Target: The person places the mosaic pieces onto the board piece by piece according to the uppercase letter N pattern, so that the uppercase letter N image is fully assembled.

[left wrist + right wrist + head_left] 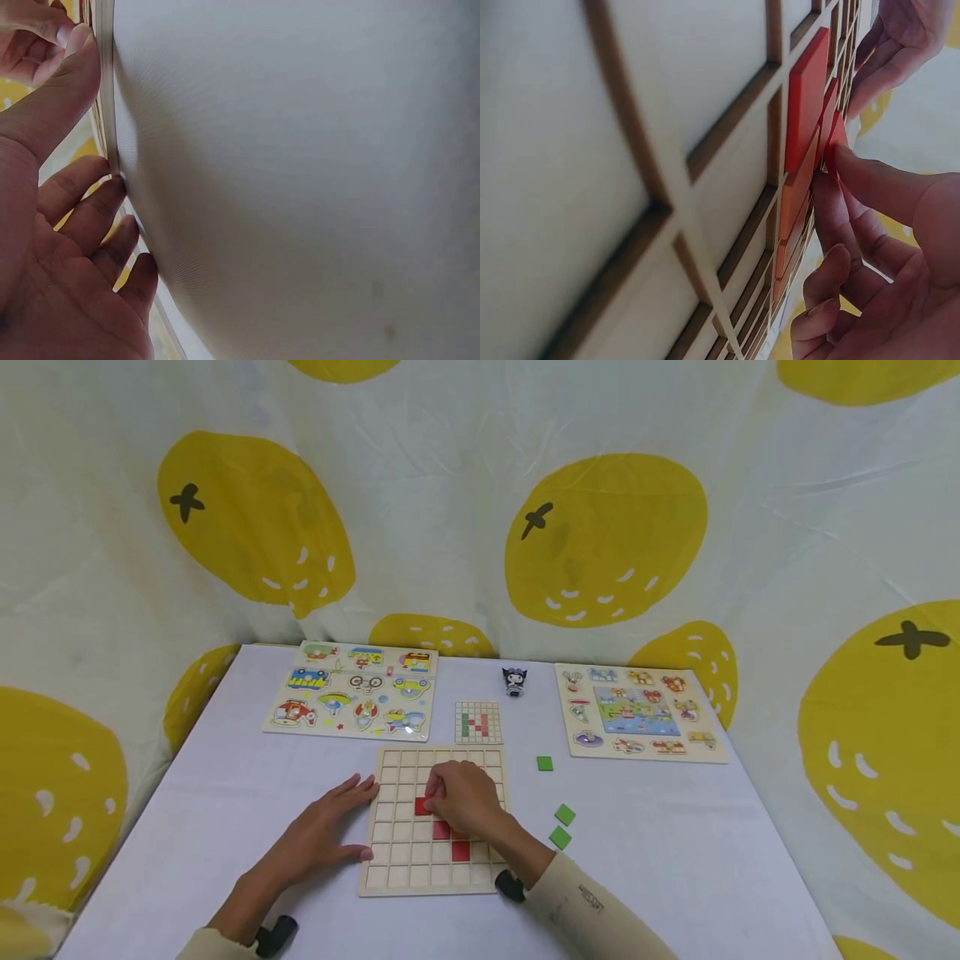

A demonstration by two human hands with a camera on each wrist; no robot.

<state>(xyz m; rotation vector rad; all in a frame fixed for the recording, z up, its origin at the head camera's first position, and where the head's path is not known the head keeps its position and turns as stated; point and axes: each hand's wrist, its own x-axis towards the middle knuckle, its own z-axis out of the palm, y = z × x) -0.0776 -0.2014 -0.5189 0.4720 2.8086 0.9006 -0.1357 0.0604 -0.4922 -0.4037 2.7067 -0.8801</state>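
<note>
A wooden grid board (390, 877) lies on the table with several red tiles (461, 851) set in its squares. Over its middle, my right hand (468, 797) pinches a red square tile (422, 807) between thumb and fingers. The right wrist view shows that tile (838, 136) tilted at the fingertips, beside the seated red tiles (808, 97). My left hand (322, 835) touches the board's left edge, its fingers extended and thumb apart; the left wrist view shows the thumb (67, 82) against the board's side. My right hand covers part of the grid.
Three green tiles (560, 837) lie right of the board. Behind it is a small pattern card (459, 727) with green and red squares. Picture puzzle boards stand at back left (351, 731) and back right (648, 752). A small dark figurine (514, 682) stands between them.
</note>
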